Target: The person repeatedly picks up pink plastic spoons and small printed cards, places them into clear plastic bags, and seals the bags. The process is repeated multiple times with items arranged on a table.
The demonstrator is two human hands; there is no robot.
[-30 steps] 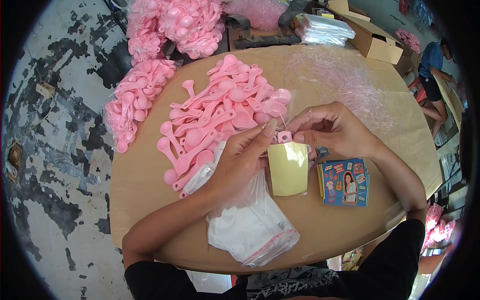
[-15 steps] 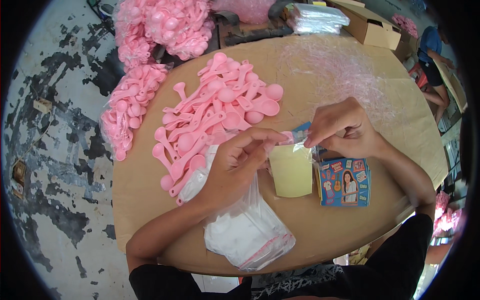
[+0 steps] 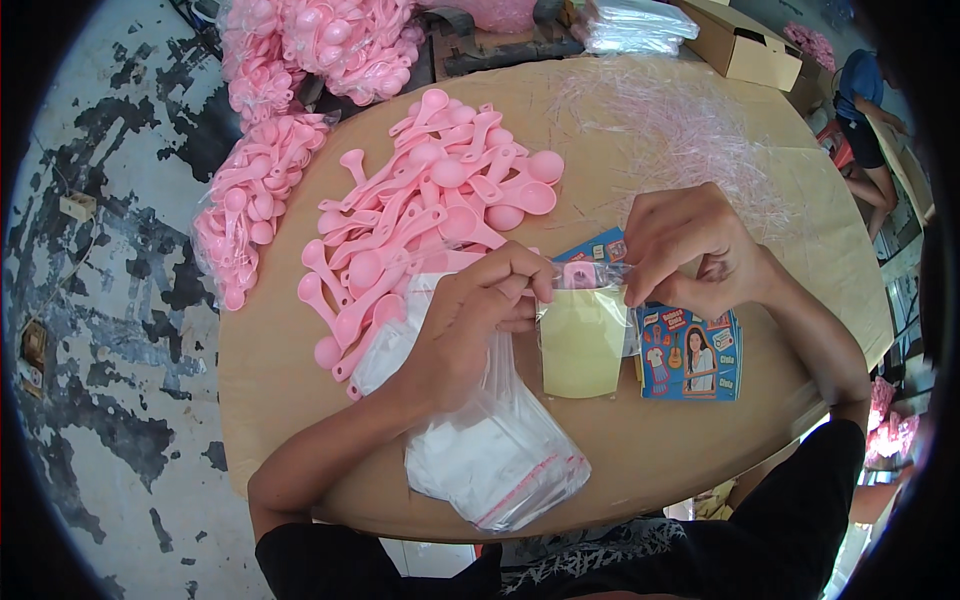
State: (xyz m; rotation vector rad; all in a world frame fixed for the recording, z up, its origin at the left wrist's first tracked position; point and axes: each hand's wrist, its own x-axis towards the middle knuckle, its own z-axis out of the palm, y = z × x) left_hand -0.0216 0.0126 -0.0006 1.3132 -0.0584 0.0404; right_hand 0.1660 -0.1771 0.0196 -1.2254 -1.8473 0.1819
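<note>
My left hand (image 3: 465, 315) pinches one top corner of a small clear plastic bag (image 3: 607, 276). The opposite top corner is between the thumb and fingers of my right hand (image 3: 700, 250). Inside the bag sits a pale yellow card (image 3: 582, 345), and the end of a pink handle (image 3: 577, 274) with a hole shows above it. Just right of the bag lies a stack of blue printed cards (image 3: 692, 355), with more blue cards (image 3: 597, 247) partly hidden behind the bag. Beneath my left forearm rests a clear pack of white sheets or bags (image 3: 490, 470).
A loose heap of pink measuring spoons (image 3: 440, 195) covers the table's left side. Bulging bags of spoons (image 3: 265, 165) stand beyond its left edge. Thin clear strips (image 3: 690, 140) are scattered at the back. Plastic packs (image 3: 635, 25) and a cardboard box (image 3: 745, 50) stand behind; a person (image 3: 865, 110) sits far right.
The bag's top edge is now stretched straighter between my hands, and the pink handle end shows more plainly. My left hand has shifted slightly left. The whole view has tilted a little.
</note>
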